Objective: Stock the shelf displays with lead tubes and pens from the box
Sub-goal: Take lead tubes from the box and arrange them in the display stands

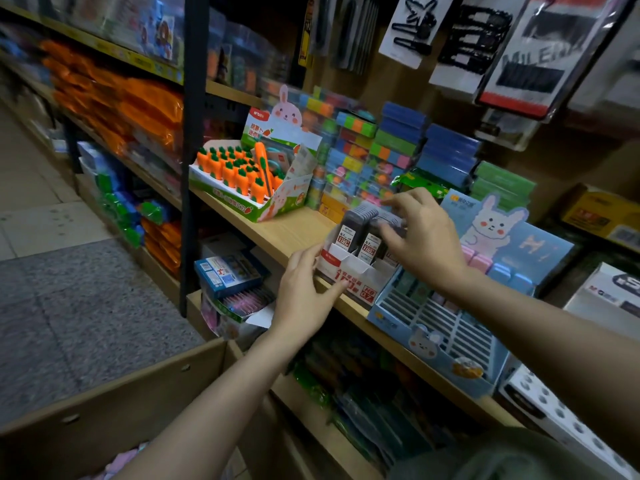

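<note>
A small white-and-red lead display box (349, 275) stands at the front edge of the wooden shelf (287, 233). Dark grey lead tubes (360, 226) with red-and-white labels stand upright in it. My left hand (304, 292) holds the box's left front corner, thumb against its side and fingers curled under the front. My right hand (422, 237) reaches over the tops of the tubes with fingers bent, touching them; whether it pinches one is hidden. The cardboard supply box (114, 386) sits below at the lower left, its contents mostly out of view.
A carrot-pen display (249, 178) stands left on the shelf. A blue bunny display tray (450, 320) sits right of the lead box. Stacks of coloured sticky notes (377, 157) line the back. Hair clips hang above; lower shelves hold packets. The tiled aisle lies left.
</note>
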The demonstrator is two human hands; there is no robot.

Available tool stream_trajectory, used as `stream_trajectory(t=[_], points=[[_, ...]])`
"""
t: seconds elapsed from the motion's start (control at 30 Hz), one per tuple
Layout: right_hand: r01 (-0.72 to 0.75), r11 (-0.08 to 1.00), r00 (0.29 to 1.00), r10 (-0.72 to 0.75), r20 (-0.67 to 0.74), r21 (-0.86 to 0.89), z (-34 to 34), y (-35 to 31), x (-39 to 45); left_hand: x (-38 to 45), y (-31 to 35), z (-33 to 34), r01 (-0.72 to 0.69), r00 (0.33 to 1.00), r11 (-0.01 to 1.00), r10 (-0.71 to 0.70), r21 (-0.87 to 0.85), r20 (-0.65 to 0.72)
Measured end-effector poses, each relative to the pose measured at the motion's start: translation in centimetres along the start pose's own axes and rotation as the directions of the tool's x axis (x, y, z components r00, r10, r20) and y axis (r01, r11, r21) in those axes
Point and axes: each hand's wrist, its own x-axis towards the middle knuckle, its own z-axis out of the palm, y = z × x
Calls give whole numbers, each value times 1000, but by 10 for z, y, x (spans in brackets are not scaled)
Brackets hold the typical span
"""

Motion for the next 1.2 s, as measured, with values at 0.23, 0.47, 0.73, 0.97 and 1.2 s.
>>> stream_trajectory(t=[0.23,0.47,0.73,0.97,1.2], points=[[79,852,997,-69,-37,518,11,-68,-60,-45,-19,-48,145,989,989,-145,3,-9],[-192,747,902,-121,415,636,93,-129,-138,-144,-93,-114,563,822,814,-535,143,-195],[-596,717,519,1,855,361,198,-163,-251,-263,-174,-92,866,493,487,-790,117,-364],[-672,724,298,71,952,156,257,-166,-304,-284,-223,-83,905,424,400,-844,143,-328],[-673,730,310,128,942,123,300,-185,-314,-256,-262,-78,866,496,418,-790,275,-360]])
